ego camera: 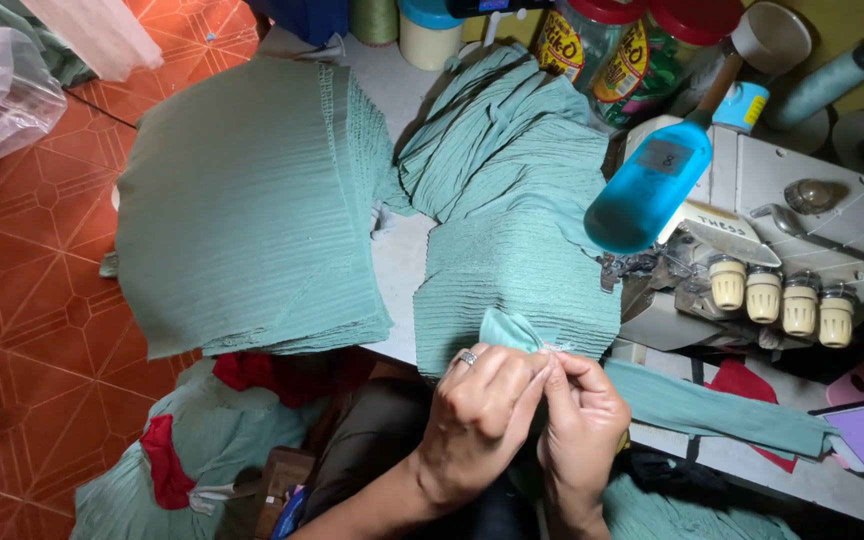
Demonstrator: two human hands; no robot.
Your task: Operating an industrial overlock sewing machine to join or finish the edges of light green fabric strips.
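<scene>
- My left hand (477, 415): ring on one finger, fingers pinched shut on a small green cloth piece (512, 330), just in front of the sewing machine (752, 230).
- My right hand (582, 425): fingertips closed on the same cloth piece, touching the left hand.
- Folded green stack (517, 280): directly left of the sewing machine, the cloth piece at its near edge.
- Large green fabric pile (242, 210): well left of the machine.
- Blue bottle (652, 185): lying on the machine's top.
- Four cream knobs (782, 300): on the machine's front.
</scene>
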